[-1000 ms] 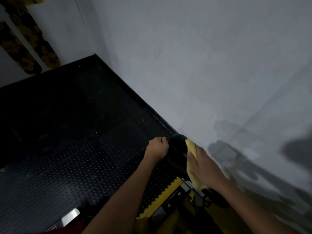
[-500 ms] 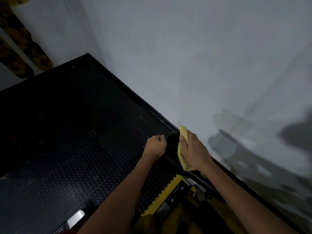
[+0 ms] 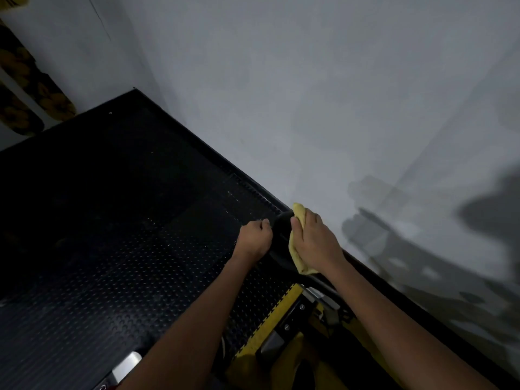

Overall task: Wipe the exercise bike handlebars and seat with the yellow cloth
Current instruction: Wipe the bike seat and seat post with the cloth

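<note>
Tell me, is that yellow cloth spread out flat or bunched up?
Bunched up. The cloth is a crumpled wad under the right hand, pressed against the black seat, only its edges showing.

No legible text, labels, brand marks, nos. or signs anywhere in view. Yellow-black frame [image 3: 270, 313] of the bike: plain stripe, no lettering. Patterned curtain [image 3: 25, 88] top left: floral print only, no words. Lighting dim; fine print, if any, can't be read.

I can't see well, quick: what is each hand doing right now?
Left hand: curled in a fist beside the black seat; whether it holds it cannot be told.
Right hand: presses the cloth on the seat.
</note>
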Tool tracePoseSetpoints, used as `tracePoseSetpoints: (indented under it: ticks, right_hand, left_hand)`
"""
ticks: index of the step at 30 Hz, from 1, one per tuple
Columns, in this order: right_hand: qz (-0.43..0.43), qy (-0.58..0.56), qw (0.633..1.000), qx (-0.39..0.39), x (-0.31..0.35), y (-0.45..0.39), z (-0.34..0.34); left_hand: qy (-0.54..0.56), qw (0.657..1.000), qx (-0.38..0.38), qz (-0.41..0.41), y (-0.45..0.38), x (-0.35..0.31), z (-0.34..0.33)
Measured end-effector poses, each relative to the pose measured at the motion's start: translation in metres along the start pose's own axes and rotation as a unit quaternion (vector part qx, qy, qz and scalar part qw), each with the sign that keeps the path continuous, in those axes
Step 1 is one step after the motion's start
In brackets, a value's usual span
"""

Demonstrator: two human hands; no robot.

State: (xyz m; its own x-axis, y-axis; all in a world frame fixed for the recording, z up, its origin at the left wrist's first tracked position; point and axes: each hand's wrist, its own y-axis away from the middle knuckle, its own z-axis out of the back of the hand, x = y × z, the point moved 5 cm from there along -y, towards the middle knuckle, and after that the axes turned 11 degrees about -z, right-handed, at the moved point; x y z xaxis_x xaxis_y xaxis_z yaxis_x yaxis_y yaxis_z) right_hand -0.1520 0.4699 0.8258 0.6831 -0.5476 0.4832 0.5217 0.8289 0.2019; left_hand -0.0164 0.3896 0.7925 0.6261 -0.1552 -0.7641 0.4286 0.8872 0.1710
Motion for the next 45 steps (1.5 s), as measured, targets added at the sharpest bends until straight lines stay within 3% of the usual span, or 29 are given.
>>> tracePoseSetpoints:
  ticks: [8, 14, 18, 25, 35, 40, 45]
  right_hand:
    - [0.039, 0.061, 0.995, 0.065, -0.058, 0.072, 0.022]
    - [-0.022, -0.011, 0.998, 0.055, -0.019, 0.018, 0.009]
    - [-0.015, -0.017, 0.999, 0.025, -0.009, 0.012, 0.005]
    - [0.045, 0.089, 0.994, 0.047, -0.064, 0.087, 0.027]
    - [-0.019, -0.023, 0.999, 0.041, -0.009, 0.012, 0.007]
    - [0.045, 0.062, 0.996, 0.036, -0.047, 0.066, 0.022]
    - [0.035, 0.106, 0.993, 0.044, -0.071, 0.089, 0.032]
  left_hand:
    - [-0.004, 1.0, 0.008, -0.001, 0.001, -0.002, 0.0]
    - [-0.023, 0.999, 0.009, -0.024, 0.001, -0.009, 0.001]
    - [-0.025, 0.999, 0.006, -0.031, 0.004, -0.009, 0.001]
    - [-0.038, 0.998, 0.001, -0.059, 0.007, -0.014, 0.001]
    - [-0.075, 0.992, -0.01, -0.1, 0.01, -0.017, 0.001]
    - [-0.075, 0.992, -0.003, -0.097, 0.009, -0.014, 0.0]
    - [-0.076, 0.992, -0.001, -0.1, 0.009, -0.016, -0.001]
